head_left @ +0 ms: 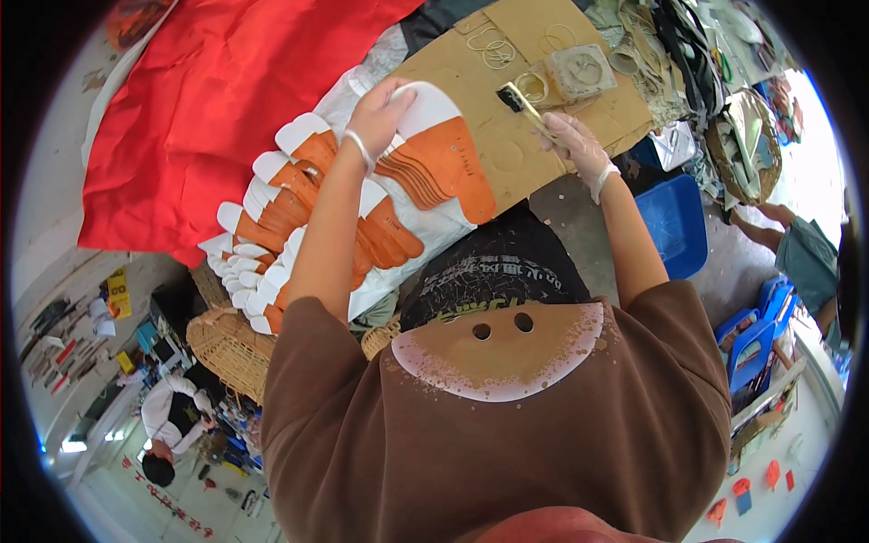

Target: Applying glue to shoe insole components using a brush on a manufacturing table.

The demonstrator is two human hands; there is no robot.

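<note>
While my left hand (378, 116) pinches the fan of orange and white pieces (455, 158) by a white end, I think the biggest trouble could come from that fan. It sits where the white sheet (444, 233) meets the brown cardboard (507, 172), with its orange end turned toward me. The pieces are stacked like stairs, so if my pinch goes loose, they could slide out of line. Some could even fall to the floor (597, 231), because the near edge is close. I cannot tell how many I have.

A smaller worry is the brush (534, 112). My right hand (575, 145) is closed around its pale handle, over the cardboard. I cannot tell if the dark bristles (510, 97) are wet. If they are, a careless swing could smear the clean white ends.

Other things are all around me. The big red cloth (226, 118) spreads past the far left side. A heap of more pieces (294, 185) lies on the white sheet under my left arm, so dragging that arm could mess it up. The blue tub (692, 258) is on the floor at my right. Near the brush, a cloudy clear box (588, 86) and a small yellowish round thing (532, 88) stand in the way, and the bristles could bump the round one.
</note>
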